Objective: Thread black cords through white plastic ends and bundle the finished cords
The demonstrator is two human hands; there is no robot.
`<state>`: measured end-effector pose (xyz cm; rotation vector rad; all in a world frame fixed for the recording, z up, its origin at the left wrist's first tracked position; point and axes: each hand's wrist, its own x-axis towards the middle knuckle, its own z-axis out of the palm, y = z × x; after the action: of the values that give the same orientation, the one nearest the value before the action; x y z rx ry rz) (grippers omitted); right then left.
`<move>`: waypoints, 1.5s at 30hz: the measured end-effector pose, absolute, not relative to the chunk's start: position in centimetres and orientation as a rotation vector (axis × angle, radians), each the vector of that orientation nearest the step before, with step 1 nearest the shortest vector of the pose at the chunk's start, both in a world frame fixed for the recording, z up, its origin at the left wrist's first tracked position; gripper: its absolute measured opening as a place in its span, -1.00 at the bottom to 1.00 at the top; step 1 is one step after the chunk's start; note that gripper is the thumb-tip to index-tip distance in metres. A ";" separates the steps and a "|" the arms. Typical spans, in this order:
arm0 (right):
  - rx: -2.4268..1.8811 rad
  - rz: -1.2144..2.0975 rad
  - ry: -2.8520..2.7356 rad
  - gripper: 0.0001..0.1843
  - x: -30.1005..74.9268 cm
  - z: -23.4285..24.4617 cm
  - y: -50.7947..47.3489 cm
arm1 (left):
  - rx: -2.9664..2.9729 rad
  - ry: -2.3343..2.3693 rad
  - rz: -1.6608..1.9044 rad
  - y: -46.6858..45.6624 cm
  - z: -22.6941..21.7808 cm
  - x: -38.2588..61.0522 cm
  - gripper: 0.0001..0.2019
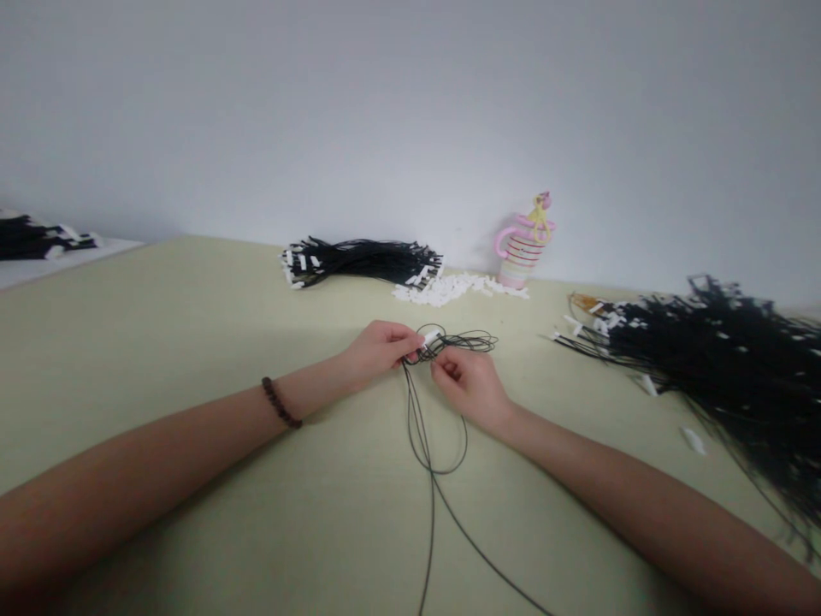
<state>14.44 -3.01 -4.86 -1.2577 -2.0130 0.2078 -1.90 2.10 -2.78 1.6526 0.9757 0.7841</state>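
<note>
My left hand (383,349), at the centre of the table, pinches a thin black cable (473,342) beside a small white piece (432,338), which looks like a tag or connector. Several loops of the cable lie bunched between and behind my hands. Close to the left fingertips, my right hand (475,387) is closed, its thumb and forefinger pressed together on the near side of the loops. What strand it grips is partly hidden by the fingers. Loose cable runs from the bunch towards the table's front edge, with one wide loop below.
A bundle of black cables (365,261) with white ends lies by the wall. Next to it are scattered small white pieces (442,289) and a pink striped mug (521,252). A large heap of black cables (724,351) covers the right side; more cables (32,238) lie far left.
</note>
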 end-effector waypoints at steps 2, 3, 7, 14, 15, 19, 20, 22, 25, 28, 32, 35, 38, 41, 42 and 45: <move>-1.267 0.208 -2.013 -0.83 14.4 -4.8 -3.1 | 1.650 0.989 0.778 2.0 -2.7 -1.9 -0.73; -1.270 0.206 -2.012 -0.83 14.4 -4.8 -3.1 | 1.655 0.993 0.777 2.0 -2.7 -1.8 -0.72; -1.270 0.185 -1.994 -0.82 14.4 -4.7 -3.1 | 1.717 1.009 0.777 2.2 -3.0 -1.8 -0.70; -1.283 0.155 -2.022 -0.84 14.3 -4.6 -3.3 | 1.839 1.008 0.804 2.1 -3.0 -1.8 -0.73; -1.285 0.145 -2.026 -0.84 14.3 -4.6 -3.3 | 1.864 1.001 0.809 2.1 -3.0 -1.8 -0.73; -1.295 0.120 -2.062 -0.84 14.3 -4.5 -3.4 | 1.972 0.959 0.821 1.9 -3.1 -1.7 -0.74; -1.296 0.114 -2.068 -0.84 14.3 -4.5 -3.4 | 1.993 0.951 0.824 1.9 -3.2 -1.7 -0.74; -1.295 0.098 -2.075 -0.84 14.2 -4.5 -3.4 | 2.022 0.945 0.829 1.8 -3.2 -1.7 -0.74; -1.291 0.086 -2.084 -0.84 14.2 -4.4 -3.4 | 2.039 0.942 0.830 1.7 -3.2 -1.8 -0.74; -1.288 0.093 -2.102 -0.85 14.3 -4.4 -3.4 | 2.051 0.939 0.816 1.6 -3.1 -1.8 -0.73; -1.287 0.083 -2.117 -0.85 14.3 -4.5 -3.4 | 2.069 0.945 0.790 1.5 -3.0 -1.8 -0.73; -1.292 0.077 -2.126 -0.85 14.3 -4.6 -3.4 | 2.078 0.950 0.768 1.4 -2.8 -1.8 -0.73; -1.308 0.075 -2.134 -0.85 14.3 -4.5 -3.5 | 2.082 0.955 0.758 1.3 -2.8 -1.7 -0.73; -1.311 0.080 -2.139 -0.85 14.3 -4.4 -3.5 | 2.075 0.957 0.766 1.3 -2.8 -1.8 -0.72; -1.309 0.085 -2.139 -0.85 14.3 -4.4 -3.5 | 2.074 0.955 0.765 1.3 -2.9 -1.8 -0.72; -1.302 0.095 -2.137 -0.84 14.3 -4.4 -3.5 | 2.072 0.942 0.764 1.4 -2.9 -1.9 -0.72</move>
<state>14.34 -3.46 -4.42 -1.3018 -2.1373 0.0946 -1.87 1.42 -2.90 2.0724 0.9422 0.7637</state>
